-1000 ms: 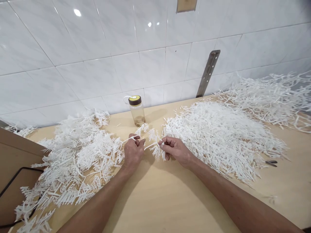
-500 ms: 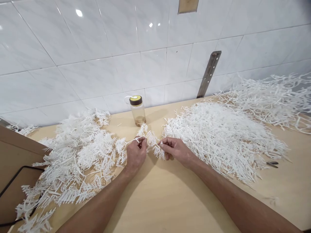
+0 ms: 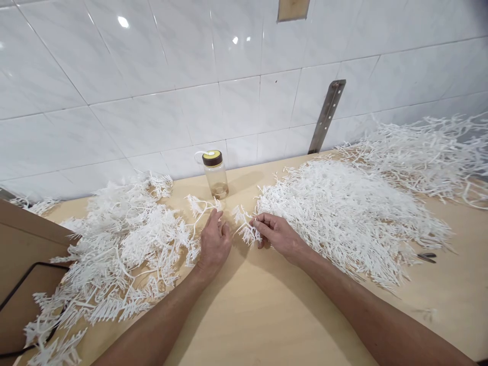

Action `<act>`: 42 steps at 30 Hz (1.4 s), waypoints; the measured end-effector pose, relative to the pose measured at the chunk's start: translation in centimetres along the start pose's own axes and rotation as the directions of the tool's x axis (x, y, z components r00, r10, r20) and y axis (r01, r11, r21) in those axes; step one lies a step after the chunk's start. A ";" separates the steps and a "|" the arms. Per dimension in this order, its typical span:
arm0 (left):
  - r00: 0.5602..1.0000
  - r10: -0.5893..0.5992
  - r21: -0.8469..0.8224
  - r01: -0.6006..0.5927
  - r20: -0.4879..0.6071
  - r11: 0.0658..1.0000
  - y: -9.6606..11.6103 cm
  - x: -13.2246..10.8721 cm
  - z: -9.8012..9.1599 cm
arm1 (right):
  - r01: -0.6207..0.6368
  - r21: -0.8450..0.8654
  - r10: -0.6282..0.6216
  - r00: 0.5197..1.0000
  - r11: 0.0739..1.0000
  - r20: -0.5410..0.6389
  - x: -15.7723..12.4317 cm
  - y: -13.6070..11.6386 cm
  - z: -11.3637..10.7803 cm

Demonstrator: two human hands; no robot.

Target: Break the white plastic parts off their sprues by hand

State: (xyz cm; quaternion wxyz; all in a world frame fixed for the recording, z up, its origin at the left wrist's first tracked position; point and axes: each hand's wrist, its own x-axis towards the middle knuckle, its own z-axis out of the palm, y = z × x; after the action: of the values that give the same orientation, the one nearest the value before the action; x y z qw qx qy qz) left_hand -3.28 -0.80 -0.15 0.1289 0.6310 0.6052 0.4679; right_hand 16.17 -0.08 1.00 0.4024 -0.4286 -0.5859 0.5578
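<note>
**Tiled wall [image 3: 240,107] behind pale table [image 3: 274,315]: one sprig [image 3: 249,235] held at centre of frame**

Held sprig: white, branched, with fine tufted ends, at the centre of the frame. Right hand [image 3: 280,236]: thumb and forefinger closed in a pinch on the sprig's right side. Left hand [image 3: 215,241]: just left of the sprig, partly open, with a gap between thumb and forefinger. A second sprig [image 3: 195,204] extends just beyond its fingertips; whether they touch it cannot be told.

Left pile [image 3: 125,249]: similar white tufted pieces, spread across the left of the frame. Right pile [image 3: 351,213]: denser, right of centre. Looser heap [image 3: 423,152]: upper right, adjoining the right pile.

Bottle [image 3: 216,178]: clear, upright, dark and yellow lid, just beyond the hands. Small dark tool [image 3: 426,257]: beside the right pile, type not determinable. Brown panel [image 3: 30,234]: left edge. Perforated metal strip [image 3: 327,117]: against the wall, upper right of centre.
</note>
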 end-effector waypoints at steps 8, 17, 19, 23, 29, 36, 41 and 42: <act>0.990 -0.052 -0.243 0.083 0.131 0.967 1.7 -0.8 -0.3 | 0.034 0.065 -0.039 0.997 0.997 0.071 -0.2 -0.3 0.0; 0.840 -0.225 -0.564 0.506 0.493 0.652 2.6 -0.4 -0.5 | 0.055 0.073 -0.060 0.996 0.996 0.065 -0.2 -0.1 0.2; 0.809 -0.225 -0.583 0.555 0.543 0.593 2.7 -0.3 -0.7 | 0.039 0.106 -0.045 0.998 0.994 0.048 -0.1 0.0 0.4; 0.745 -0.202 -0.534 0.613 0.635 0.582 2.7 0.0 -0.9 | 0.022 0.167 -0.017 0.999 0.986 -0.030 -0.1 -0.2 0.6; 0.692 -0.201 -0.428 0.620 0.694 0.657 2.7 0.3 -1.3 | 0.014 0.141 -0.006 0.998 0.990 -0.055 -0.2 -0.4 0.6; 0.760 -0.239 -0.544 0.613 0.604 0.572 3.0 -0.2 -0.8 | -0.048 0.189 0.055 0.998 0.981 -0.033 0.0 -0.1 0.7; 0.826 -0.243 -0.569 0.534 0.509 0.625 2.9 -0.7 -0.2 | -0.064 0.167 0.070 0.997 0.984 -0.031 0.0 -0.4 0.0; 0.836 -0.249 -0.563 0.520 0.489 0.642 2.9 -0.8 -0.1 | -0.058 0.142 0.062 0.998 0.988 -0.019 -0.1 -0.4 -0.2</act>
State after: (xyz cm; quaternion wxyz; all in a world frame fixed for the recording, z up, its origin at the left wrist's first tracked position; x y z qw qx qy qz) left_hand -1.38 -2.21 1.70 0.5581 0.4689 0.4794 0.4887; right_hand 16.36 -0.12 1.45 0.4216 -0.4228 -0.5270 0.6048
